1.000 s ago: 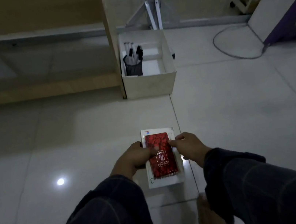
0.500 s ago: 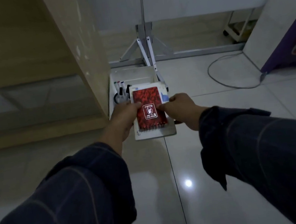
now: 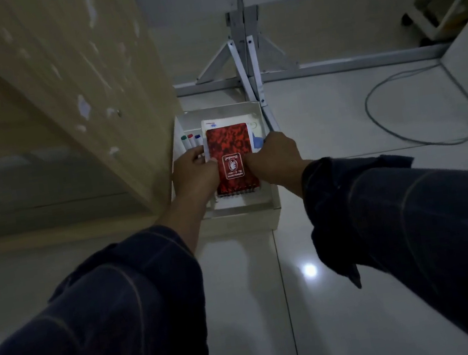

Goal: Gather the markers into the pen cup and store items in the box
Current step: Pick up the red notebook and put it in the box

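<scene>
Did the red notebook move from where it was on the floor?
Yes. The red notebook went forward, from the open floor tiles to over the white box, held by left hand and right hand.

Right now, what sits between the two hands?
In the head view, the red notebook lies between the left hand and right hand, stacked on a white pad over the box.

The pen cup is hidden behind the left hand; only three marker caps show at ten o'clock of the red notebook, its label unreadable.
</scene>
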